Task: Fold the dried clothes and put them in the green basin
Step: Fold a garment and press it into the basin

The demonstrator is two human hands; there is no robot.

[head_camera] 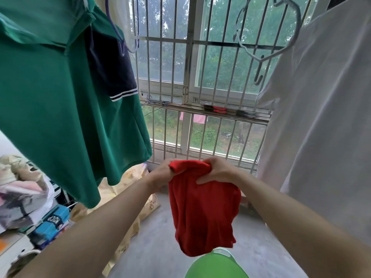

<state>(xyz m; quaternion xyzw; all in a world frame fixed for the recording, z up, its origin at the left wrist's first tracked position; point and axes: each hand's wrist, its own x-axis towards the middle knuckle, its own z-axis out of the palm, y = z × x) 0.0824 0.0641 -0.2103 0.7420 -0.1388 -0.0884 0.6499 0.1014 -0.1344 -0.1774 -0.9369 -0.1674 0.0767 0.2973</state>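
A red cloth [202,211] hangs in front of me, bunched along its top edge. My left hand [162,173] grips its upper left corner and my right hand [218,170] grips the upper right, fingers curled over the fabric. Its lower end dangles just above the green basin [215,266], which sits on the concrete floor at the bottom of the view. A green shirt [60,109] hangs at the left and a white shirt [325,121] hangs at the right.
A dark garment with white stripes [112,67] hangs behind the green shirt. An empty white hanger [267,35] dangles at top right. A barred window [200,87] faces me. Shoes and boxes [30,197] pile up at the left, a yellow patterned cloth [128,199] beside them.
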